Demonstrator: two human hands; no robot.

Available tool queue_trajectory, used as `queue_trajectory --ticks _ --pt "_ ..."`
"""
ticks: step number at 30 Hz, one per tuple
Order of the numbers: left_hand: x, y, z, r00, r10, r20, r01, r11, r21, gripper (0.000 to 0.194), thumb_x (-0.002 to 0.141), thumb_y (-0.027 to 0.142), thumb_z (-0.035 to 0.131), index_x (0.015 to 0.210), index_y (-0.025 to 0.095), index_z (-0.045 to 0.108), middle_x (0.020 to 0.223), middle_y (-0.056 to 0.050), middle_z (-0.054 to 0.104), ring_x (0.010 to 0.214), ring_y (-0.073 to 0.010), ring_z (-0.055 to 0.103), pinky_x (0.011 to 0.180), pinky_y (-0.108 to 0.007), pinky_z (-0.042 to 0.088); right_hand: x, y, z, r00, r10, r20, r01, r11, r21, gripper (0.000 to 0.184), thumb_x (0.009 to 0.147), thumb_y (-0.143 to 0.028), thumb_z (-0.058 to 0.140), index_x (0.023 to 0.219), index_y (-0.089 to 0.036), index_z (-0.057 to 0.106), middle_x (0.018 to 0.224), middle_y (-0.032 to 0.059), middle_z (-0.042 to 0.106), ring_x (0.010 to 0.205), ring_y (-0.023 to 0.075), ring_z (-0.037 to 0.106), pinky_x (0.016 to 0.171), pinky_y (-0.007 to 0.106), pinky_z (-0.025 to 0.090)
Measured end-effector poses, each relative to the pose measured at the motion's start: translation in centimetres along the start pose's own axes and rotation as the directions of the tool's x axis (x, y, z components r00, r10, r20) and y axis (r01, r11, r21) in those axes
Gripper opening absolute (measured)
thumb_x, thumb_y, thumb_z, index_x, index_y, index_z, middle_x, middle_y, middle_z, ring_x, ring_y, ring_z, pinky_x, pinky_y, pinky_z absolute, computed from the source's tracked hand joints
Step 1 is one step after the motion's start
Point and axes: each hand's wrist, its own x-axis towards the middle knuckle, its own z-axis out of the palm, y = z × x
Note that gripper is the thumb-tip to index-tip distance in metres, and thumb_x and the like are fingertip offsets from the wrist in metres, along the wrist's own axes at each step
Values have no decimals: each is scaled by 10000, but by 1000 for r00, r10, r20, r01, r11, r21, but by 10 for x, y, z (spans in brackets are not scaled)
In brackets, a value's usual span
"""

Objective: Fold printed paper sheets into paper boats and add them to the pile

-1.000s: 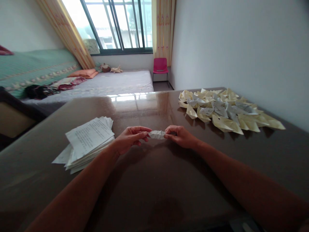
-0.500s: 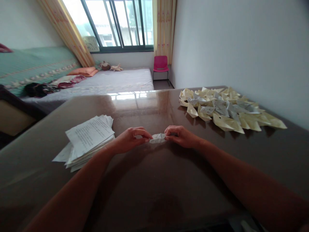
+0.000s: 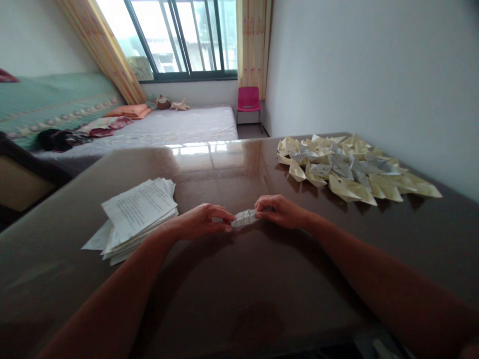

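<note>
Between my two hands is a small folded paper boat (image 3: 245,218) with printed lines on its white sides. My left hand (image 3: 209,219) pinches its left end between thumb and fingers. At the other end, my right hand (image 3: 275,210) is closed with its fingertips on the paper. The boat is held just above or on the brown table (image 3: 239,279); I cannot tell which. Its ends are partly hidden by my fingertips.
To the left lies a stack of printed paper sheets (image 3: 138,209). Several cream and white folded paper boats (image 3: 348,187) are grouped at the right, near the wall (image 3: 366,65). Beyond the table are a bed (image 3: 194,122) and a pink chair (image 3: 249,99).
The boat's left end has dipped, so it now tilts, and more of its printed side shows. My left hand has moved slightly down; my right hand is almost unmoved.
</note>
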Motion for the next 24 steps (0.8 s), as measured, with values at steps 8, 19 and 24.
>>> queue_trajectory --ticks 8,19,24 --pt "10 -5 9 982 102 -161 -73 981 177 221 883 325 546 888 187 719 824 -28 678 798 -134 607 727 -209 443 0 -2 2 1000 -12 2 12 1000 12 133 853 -271 590 791 -157 618 837 32 655 746 132 584 701 240 445" --pt "21 -13 34 943 3 -332 68 977 200 272 740 457 700 852 209 687 968 -15 672 839 -152 603 752 -237 455 0 2 16 997 -48 -60 34 975 -219 79 828 -252 607 790 -183 614 846 27 643 744 127 582 688 229 408" --pt "27 -14 46 912 14 -409 83 972 219 250 841 397 589 723 183 642 787 -7 650 729 -127 574 667 -219 431 2 2 17 997 -9 -74 -10 969 -246 95 838 -262 594 782 -185 605 851 28 645 759 132 580 690 231 398"
